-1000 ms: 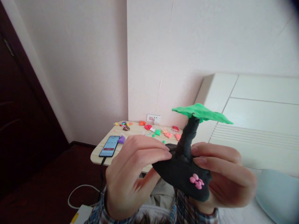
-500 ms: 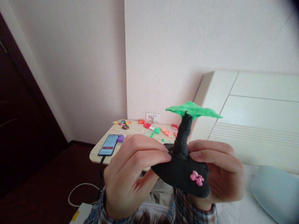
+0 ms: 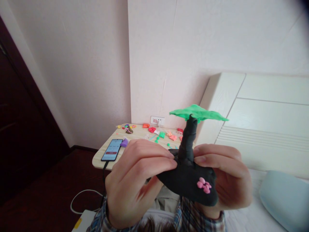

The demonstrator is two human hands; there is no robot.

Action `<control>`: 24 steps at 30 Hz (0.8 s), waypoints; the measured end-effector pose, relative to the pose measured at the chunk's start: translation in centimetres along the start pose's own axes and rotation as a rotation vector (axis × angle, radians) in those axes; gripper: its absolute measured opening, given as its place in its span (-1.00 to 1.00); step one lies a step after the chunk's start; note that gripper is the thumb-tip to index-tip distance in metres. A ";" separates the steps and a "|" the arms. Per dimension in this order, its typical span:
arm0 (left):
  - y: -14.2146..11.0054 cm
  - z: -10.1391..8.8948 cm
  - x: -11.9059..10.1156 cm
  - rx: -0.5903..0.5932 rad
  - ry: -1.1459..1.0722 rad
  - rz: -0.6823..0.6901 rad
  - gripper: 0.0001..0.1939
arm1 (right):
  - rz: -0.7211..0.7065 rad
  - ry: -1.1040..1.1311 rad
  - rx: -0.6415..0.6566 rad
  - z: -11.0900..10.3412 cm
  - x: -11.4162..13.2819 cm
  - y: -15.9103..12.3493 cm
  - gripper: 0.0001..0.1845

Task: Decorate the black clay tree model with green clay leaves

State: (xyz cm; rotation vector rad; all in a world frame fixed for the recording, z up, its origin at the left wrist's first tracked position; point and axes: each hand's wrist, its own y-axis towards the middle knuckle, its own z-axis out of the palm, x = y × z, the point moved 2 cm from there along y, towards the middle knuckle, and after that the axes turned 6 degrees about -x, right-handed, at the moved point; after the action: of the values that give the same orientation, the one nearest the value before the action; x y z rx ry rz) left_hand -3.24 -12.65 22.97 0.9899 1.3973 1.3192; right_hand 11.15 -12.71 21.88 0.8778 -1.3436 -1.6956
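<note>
I hold a clay tree [image 3: 189, 172] up in front of me with both hands. It has a black mound for a base, a black trunk leaning right, a flat green top [image 3: 198, 113] and a small pink flower [image 3: 204, 186] on the base. My left hand [image 3: 135, 182] pinches the left edge of the base, fingers on top and thumb below. My right hand [image 3: 225, 178] wraps the right side, its fingertips pressed against the foot of the trunk.
A pale wooden side table [image 3: 100, 158] stands behind, against the wall, with several coloured clay pieces [image 3: 163, 134], a lit phone [image 3: 112, 150] and its white cable [image 3: 82, 195]. A white headboard [image 3: 265, 122] and a light blue pillow [image 3: 285, 199] are on the right, a dark door at left.
The tree and both hands have drifted slightly left and up in view, and the trunk stands a little straighter. The grip is the same.
</note>
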 end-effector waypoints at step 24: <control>-0.3 0.1 0.2 -0.007 0.070 -0.013 -0.86 | 0.070 -0.005 0.015 0.0 -0.2 -0.2 -0.79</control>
State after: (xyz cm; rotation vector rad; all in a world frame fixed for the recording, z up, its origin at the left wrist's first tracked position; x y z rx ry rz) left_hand -3.14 -12.49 22.70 0.9360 1.4484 1.3596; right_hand 11.23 -12.52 21.68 0.8262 -1.3764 -1.6363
